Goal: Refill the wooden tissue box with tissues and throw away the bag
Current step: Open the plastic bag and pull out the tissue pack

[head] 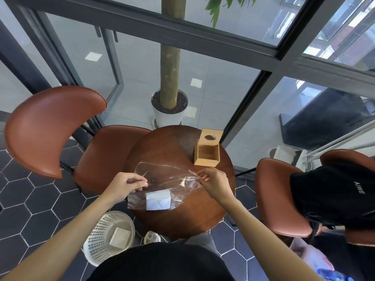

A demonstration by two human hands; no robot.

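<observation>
A clear plastic bag [162,175] lies over the middle of the round wooden table [203,216]. A white stack of tissues [158,200] sits inside its near end. My left hand [126,184] pinches the bag's left edge and my right hand [215,180] pinches its right edge, holding the mouth spread apart. The wooden tissue box [207,153] stands at the table's far right, open and empty, with its lid [211,136], which has a round hole, tilted up behind it.
A white perforated wastebasket [97,238] stands on the floor at my near left with a pale box inside. Brown chairs [101,155] flank the table; the right chair [280,197] has a black garment draped on it. A potted tree [169,110] stands beyond.
</observation>
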